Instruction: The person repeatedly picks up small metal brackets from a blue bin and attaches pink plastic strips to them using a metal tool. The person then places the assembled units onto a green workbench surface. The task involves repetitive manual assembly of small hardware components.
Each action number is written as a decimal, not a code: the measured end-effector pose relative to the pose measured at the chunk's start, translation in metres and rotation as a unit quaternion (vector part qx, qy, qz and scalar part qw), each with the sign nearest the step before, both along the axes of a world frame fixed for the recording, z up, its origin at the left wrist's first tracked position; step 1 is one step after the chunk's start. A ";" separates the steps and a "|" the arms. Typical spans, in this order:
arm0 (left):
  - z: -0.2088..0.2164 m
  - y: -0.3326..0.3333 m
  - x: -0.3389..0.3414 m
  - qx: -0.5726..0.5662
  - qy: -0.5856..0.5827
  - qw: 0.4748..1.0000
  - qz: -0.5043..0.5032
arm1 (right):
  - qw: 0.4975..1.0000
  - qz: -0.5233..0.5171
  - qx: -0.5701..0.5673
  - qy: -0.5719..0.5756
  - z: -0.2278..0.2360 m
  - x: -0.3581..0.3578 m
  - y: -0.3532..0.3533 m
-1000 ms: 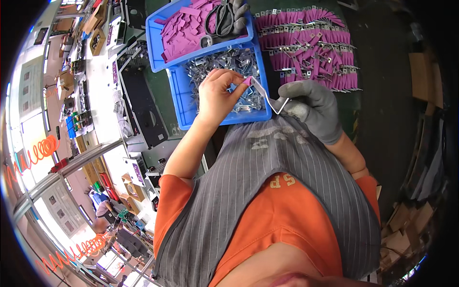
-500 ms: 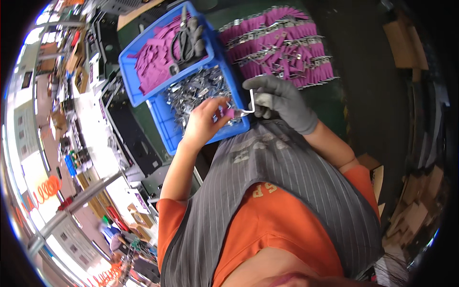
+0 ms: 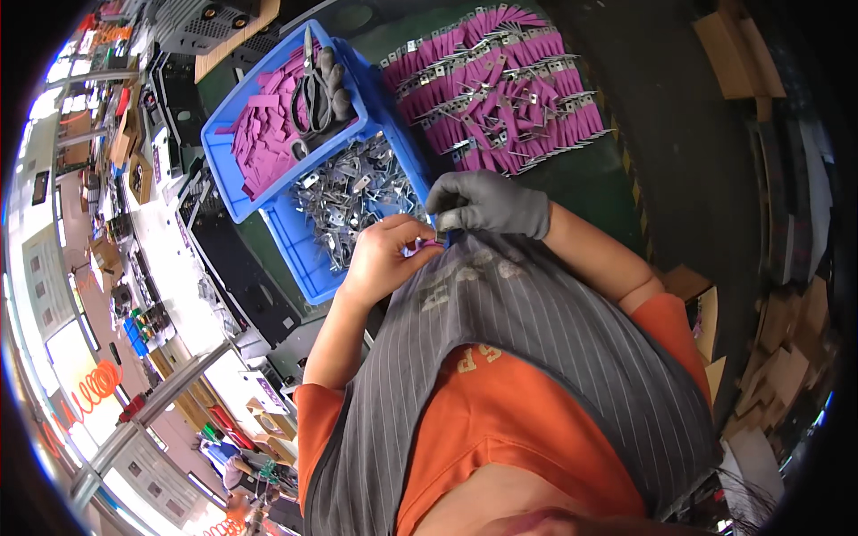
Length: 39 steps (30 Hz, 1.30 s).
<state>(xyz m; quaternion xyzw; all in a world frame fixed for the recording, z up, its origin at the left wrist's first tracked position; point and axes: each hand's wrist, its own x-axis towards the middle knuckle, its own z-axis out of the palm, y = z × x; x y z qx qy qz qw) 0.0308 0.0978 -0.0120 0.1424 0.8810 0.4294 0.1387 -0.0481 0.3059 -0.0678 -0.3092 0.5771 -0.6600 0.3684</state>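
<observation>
My bare left hand pinches a small purple sleeve close in front of my apron. Against it, the curled fingers of my right hand, in a grey glove, grip the metal bracket that the sleeve sits on; the bracket is mostly hidden by the glove. Just beyond my left hand is a blue bin of loose metal brackets. A second blue bin rests on its far side and holds flat purple sleeves, black-handled scissors and a grey glove.
Rows of sleeved brackets lie on the green table at the far right, some in a loose heap. Black panels stand to the left. Cardboard boxes are on the right. A person is in the background, lower left.
My right hand has closed in on my left hand, and its raised fingers have curled down over the bracket. The bracket's bent metal arm, visible before, is now covered. The view has shifted slightly.
</observation>
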 end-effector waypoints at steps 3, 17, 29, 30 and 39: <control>-0.001 0.001 -0.003 -0.003 0.084 0.992 0.095 | 0.995 -0.048 0.013 0.087 -0.010 -0.011 0.011; -0.092 -0.132 0.045 -0.415 -0.188 0.861 0.228 | 0.865 -0.376 0.186 0.277 -0.064 -0.054 0.052; -0.130 -0.120 0.029 -0.372 -0.054 0.926 -0.007 | 0.952 -0.132 0.112 0.251 -0.047 0.010 -0.020; -0.130 -0.121 0.030 -0.355 -0.043 0.933 -0.029 | 0.955 -0.132 0.106 0.244 -0.048 0.012 -0.021; -0.096 -0.109 0.015 -0.331 -0.001 0.943 -0.007 | 0.962 -0.137 0.125 0.202 -0.029 0.009 -0.021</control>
